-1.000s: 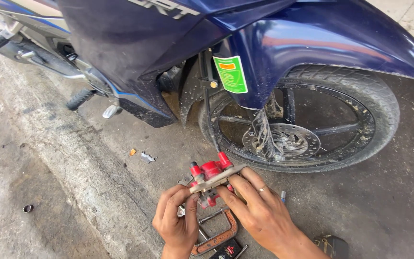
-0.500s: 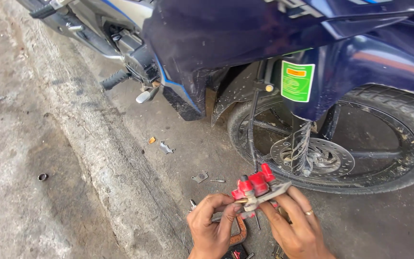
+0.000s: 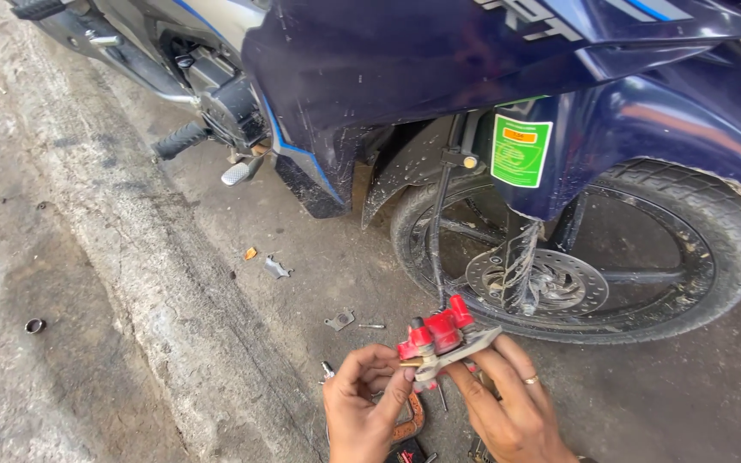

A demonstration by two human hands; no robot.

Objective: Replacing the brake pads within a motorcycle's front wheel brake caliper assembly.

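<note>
Glossy red painted metal brake caliper (image 3: 439, 339); glossy blue plastic fairing (image 3: 439, 60); rough, matt concrete ground (image 3: 87, 326).

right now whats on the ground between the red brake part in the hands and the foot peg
In the head view, a small flat metal piece, a thin pin, another metal bit and an orange scrap lie on the concrete.

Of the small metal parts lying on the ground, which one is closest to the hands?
The thin pin, right of the flat bracket, lies closest above the left hand. The bent clip and the ring lie farther left.
</note>
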